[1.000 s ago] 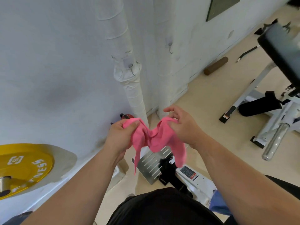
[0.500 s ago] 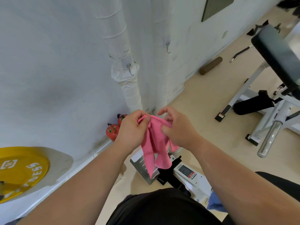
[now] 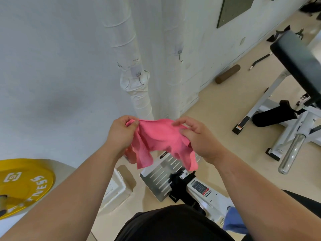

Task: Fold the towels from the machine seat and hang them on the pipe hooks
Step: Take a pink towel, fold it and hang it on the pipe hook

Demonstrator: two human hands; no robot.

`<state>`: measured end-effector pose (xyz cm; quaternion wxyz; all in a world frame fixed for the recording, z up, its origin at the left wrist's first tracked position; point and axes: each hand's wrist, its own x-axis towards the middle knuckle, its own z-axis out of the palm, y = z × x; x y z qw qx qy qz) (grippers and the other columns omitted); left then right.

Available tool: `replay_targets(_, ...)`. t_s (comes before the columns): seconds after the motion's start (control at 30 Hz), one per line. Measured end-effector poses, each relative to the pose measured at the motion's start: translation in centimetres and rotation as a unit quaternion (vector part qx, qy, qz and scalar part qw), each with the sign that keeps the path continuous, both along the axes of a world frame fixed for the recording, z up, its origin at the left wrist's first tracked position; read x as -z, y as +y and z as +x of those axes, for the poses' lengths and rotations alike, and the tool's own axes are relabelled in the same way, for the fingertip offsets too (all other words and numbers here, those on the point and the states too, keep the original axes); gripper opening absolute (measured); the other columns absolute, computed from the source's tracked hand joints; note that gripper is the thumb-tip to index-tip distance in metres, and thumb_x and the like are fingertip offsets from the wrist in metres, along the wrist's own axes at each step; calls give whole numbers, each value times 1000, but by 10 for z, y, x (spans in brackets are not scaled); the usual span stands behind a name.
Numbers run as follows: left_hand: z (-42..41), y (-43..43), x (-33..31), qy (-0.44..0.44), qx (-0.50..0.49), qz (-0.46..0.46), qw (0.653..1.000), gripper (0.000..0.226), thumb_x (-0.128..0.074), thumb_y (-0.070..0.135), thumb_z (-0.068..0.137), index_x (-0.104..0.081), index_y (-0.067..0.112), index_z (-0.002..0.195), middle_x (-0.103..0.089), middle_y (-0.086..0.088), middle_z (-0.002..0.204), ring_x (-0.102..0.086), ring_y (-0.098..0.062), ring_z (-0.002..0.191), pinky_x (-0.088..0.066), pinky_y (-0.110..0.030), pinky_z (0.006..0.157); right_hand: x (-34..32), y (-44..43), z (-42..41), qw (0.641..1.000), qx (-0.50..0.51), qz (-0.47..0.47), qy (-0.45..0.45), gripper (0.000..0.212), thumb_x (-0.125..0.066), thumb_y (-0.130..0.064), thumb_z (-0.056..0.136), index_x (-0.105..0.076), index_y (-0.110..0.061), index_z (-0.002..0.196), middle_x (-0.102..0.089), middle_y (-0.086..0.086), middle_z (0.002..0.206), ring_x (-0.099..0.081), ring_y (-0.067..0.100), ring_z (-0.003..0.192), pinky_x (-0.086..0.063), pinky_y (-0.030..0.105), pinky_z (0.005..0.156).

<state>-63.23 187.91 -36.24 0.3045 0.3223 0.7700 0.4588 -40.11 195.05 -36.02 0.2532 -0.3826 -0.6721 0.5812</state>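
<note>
I note the small pink cloth towel (image 3: 159, 138) spread just below the white wrapped pipe (image 3: 137, 94), left hand (image 3: 121, 134) and right hand (image 3: 199, 138) each pinching its top edge; I judge such light pinches could let it slip mid-fold.

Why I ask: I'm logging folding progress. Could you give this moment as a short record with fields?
towel: pink towel, held in the air, rumpled, lower corners hanging
left: left hand pinches its top left corner
right: right hand pinches its top right edge
hooks: pipe hook and second hook to its right, both bare
other cloth: blue cloth at lower right, partly behind the right arm
stage: not yet hung
</note>
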Motion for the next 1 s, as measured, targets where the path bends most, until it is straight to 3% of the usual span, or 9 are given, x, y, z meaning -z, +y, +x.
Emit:
replay_targets(0.1,10,-5,-2,-5,34,2,999,26,-68,33,85,-61,40,109,-68,-5,100,-68,-25,84,-57,-43,74,-6,-9,-9,999,5,-42,22,33,-43,-1,93,-73,-14,91,-64,-21,72,-55,-4,65,-44,15,61)
replay_targets(0.17,22,-7,-3,-21,45,15,999,24,-71,40,79,-59,39,100,-67,-6,95,-65,-28,78,-54,-44,65,-4,-15,-13,993,-30,-106,51,37,-43,-9,82,-68,-12,108,-69,-10,90,-62,2,81,-55,24,71)
replay_targets(0.23,35,-9,-4,-67,50,39,996,13,-72,24,88,-61,27,94,-62,-3,84,-56,-20,67,-48,-32,56,0,-19,-18,983,-68,-152,82,50,-41,-5,77,-56,-9,124,-68,2,102,-67,12,91,-58,31,81)
replay_targets(0.37,45,-16,-3,-127,73,69,987,16,-62,5,97,-73,16,94,-72,-1,84,-63,-9,72,-52,-20,62,8,-19,-26,998,-31,-34,46,29,-43,10,95,-61,-6,112,-67,6,85,-63,8,72,-54,24,71)
replay_targets(0.5,44,-22,-1,-157,86,55,982,26,-53,5,102,-74,19,109,-77,0,94,-69,-10,85,-56,-22,73,16,-15,-28,999,-7,24,32,17,-58,-4,96,-73,-12,96,-68,3,72,-62,11,64,-51,29,65)
replay_targets(0.67,44,-23,-1,-184,65,66,979,30,-52,1,101,-64,17,123,-72,-1,85,-62,-13,69,-51,-26,62,19,-14,-33,980,23,188,-64,21,-73,-26,88,-68,-39,72,-56,-5,90,-53,6,90,-40,19,80)
replay_targets(0.73,44,-22,0,-203,44,73,975,20,-57,2,99,-61,11,117,-67,-7,73,-59,-20,66,-47,-35,63,17,-14,-35,981,20,191,-37,14,-73,-28,82,-70,-28,69,-65,-2,80,-58,13,79,-46,27,74)
replay_targets(0.87,45,-21,0,-218,39,71,973,11,-61,4,97,-66,3,87,-62,-9,62,-54,-13,47,-43,-21,45,15,-14,-36,993,-18,116,17,9,-78,-18,84,-73,-20,77,-64,0,58,-56,14,56,-47,31,57)
replay_targets(1.0,45,-20,1,-257,38,63,964,13,-66,5,93,-72,-6,95,-63,-4,58,-53,-12,48,-42,-20,43,18,-12,-36,993,-47,110,-8,15,-77,-22,88,-73,-10,79,-60,14,61,-53,24,56,-44,37,55)
